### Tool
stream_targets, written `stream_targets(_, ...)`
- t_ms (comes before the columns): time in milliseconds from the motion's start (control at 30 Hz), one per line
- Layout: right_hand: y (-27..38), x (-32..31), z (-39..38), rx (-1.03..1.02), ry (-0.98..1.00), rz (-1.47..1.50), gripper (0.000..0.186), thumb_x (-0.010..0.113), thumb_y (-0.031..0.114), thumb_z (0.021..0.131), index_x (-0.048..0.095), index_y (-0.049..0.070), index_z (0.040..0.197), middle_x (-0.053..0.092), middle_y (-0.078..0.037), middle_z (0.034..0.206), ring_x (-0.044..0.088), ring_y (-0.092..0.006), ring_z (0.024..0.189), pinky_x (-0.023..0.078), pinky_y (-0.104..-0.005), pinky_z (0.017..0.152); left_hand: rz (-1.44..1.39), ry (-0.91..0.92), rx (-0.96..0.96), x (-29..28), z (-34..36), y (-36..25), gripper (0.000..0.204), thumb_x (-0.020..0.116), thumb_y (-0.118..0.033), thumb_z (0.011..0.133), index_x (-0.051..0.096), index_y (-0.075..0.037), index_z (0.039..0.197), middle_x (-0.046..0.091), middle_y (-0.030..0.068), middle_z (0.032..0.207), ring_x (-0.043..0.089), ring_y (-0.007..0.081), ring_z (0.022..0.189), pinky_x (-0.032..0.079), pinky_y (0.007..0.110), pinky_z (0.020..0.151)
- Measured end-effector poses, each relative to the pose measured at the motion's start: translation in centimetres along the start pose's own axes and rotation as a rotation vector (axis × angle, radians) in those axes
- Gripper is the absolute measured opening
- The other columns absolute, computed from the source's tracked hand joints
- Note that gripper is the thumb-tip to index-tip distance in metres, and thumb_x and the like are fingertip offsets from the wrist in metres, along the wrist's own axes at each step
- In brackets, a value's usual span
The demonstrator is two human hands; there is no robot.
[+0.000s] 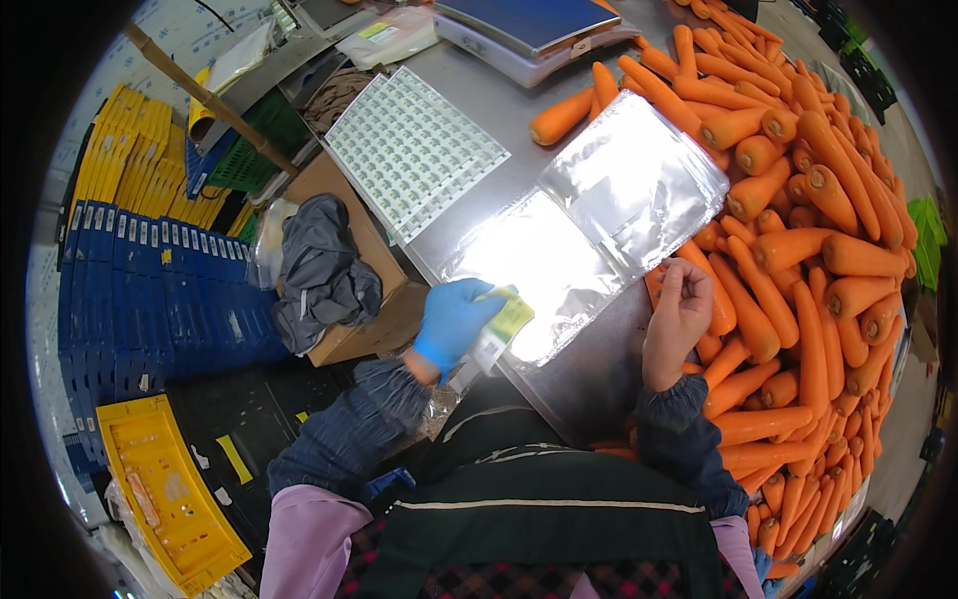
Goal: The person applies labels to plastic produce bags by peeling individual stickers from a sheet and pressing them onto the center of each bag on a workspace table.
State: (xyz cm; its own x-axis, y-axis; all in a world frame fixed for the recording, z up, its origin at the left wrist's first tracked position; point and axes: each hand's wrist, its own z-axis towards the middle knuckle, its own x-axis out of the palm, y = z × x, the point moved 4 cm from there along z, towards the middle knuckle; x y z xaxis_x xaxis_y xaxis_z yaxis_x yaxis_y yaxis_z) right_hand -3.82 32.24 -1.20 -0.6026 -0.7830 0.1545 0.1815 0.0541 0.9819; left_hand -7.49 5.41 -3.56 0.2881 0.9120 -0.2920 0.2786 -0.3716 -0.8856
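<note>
My left hand point(454, 324), in a blue glove, is closed around a small green-and-white printed packet point(511, 317), slightly blurred. It is over the near left edge of a metal table. My right hand point(681, 317) is bare, its fingers curled in beside the carrots point(766, 290); anything inside them is hidden. Between and beyond both hands lie clear plastic bags point(539, 265), shiny and flat in overlapping stacks. The big heap of orange carrots fills the right side of the table.
Sheets of small green-and-white stickers point(414, 150) lie farther left. A scale point(539, 35) stands at the back. Left of the table are a cardboard box point(349, 334) with grey cloth point(324, 265) on it, stacked blue crates point(165, 299) and a yellow crate point(165, 489).
</note>
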Motion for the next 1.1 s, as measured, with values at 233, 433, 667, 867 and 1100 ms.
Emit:
stream_targets(233, -3.3, 4.4, -3.4, -0.363, 0.629, -0.730, 0.025, 0.060, 0.014, 0.085, 0.061, 0.003, 0.108, 0.060, -0.014, 0.114, 0.056, -0.0311, 0.103, 0.044, -0.0387, 0.087, 0.394, -0.190, 0.081, 4.4, 6.8, -2.1, 0.043, 0.071, -0.040, 0.075, 0.063, 0.001, 0.064, 0.062, 0.0095, 0.061, 0.058, 0.0158, 0.054, 0.044, 0.032, 0.052)
stream_targets(433, -4.1, 5.8, -6.0, -0.612, 0.856, -1.004, 0.044, 0.059, 0.029, 0.086, 0.056, 0.009, 0.125, 0.045, -0.016, 0.137, 0.036, -0.0353, 0.130, 0.028, -0.0489, 0.106, 0.430, 0.183, -0.172, 1.6, 4.3, -1.5, 0.054, 0.068, -0.046, 0.077, 0.068, 0.005, 0.093, 0.068, 0.0162, 0.078, 0.067, 0.0191, 0.069, 0.052, 0.030, 0.064)
stream_targets(667, -3.0, 5.3, -5.7, -0.473, 0.983, -0.821, 0.031, 0.069, 0.020, 0.081, 0.065, 0.011, 0.110, 0.052, -0.014, 0.131, 0.040, -0.0380, 0.128, 0.035, -0.0466, 0.102, 0.333, 0.406, -0.034, -3.8, -4.8, -2.7, 0.036, 0.073, -0.020, 0.080, 0.066, 0.006, 0.103, 0.070, 0.0113, 0.083, 0.064, 0.0114, 0.069, 0.050, 0.025, 0.063)
stream_targets(867, -3.3, 4.2, -4.7, -0.461, 0.661, -0.725, 0.012, 0.073, 0.006, 0.071, 0.069, 0.006, 0.082, 0.067, -0.007, 0.108, 0.054, -0.0325, 0.108, 0.044, -0.0408, 0.086, -0.287, 0.154, -0.215, -4.2, -5.5, -0.3, 0.027, 0.070, -0.008, 0.082, 0.065, 0.004, 0.106, 0.069, 0.0062, 0.094, 0.062, 0.0103, 0.075, 0.050, 0.024, 0.070)
stream_targets(1100, -4.1, 3.4, -2.9, -0.132, 0.584, -0.584, 0.007, 0.066, 0.009, 0.083, 0.066, 0.003, 0.081, 0.065, -0.004, 0.081, 0.057, -0.0160, 0.076, 0.045, -0.0274, 0.068, -0.426, 0.171, -0.053, -3.0, -3.8, 1.2, 0.034, 0.062, -0.008, 0.086, 0.058, 0.004, 0.118, 0.066, 0.0080, 0.104, 0.061, 0.0118, 0.087, 0.049, 0.024, 0.079)
